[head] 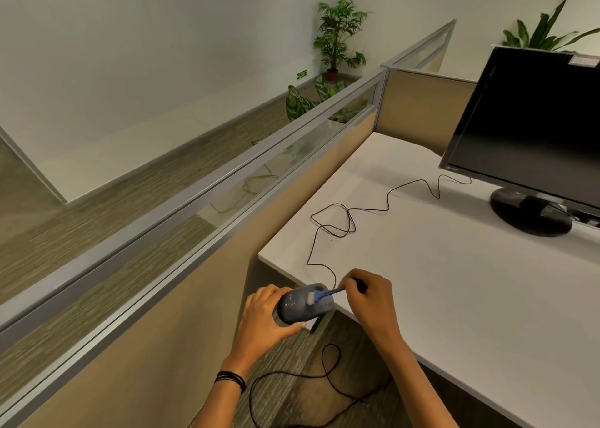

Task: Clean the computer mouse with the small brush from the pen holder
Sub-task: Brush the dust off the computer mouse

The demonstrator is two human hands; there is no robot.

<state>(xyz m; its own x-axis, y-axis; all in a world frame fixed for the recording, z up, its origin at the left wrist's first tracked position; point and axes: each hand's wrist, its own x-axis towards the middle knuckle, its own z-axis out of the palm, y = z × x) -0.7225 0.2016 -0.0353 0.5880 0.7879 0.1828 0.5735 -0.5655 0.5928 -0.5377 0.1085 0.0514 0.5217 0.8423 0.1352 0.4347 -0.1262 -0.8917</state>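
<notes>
The right hand (368, 301) pinches the handle of the small blue brush (324, 295), its pale bristles touching the top of the dusty computer mouse (303, 303). The left hand (264, 320) grips the mouse from its near side, holding it just off the front left corner of the white tabletop (454, 281). The mouse's black cable (349, 215) loops across the tabletop toward the dark monitor (532, 125).

Left of the monitor (532, 119), a wide stretch of bare table (438, 281) is lying open. The mouse cable (349, 215) is looping across it farther left of the monitor, and the partition (324, 174) is walling off that side. The monitor's stand (529, 215) is blocking the space beneath the screen.
</notes>
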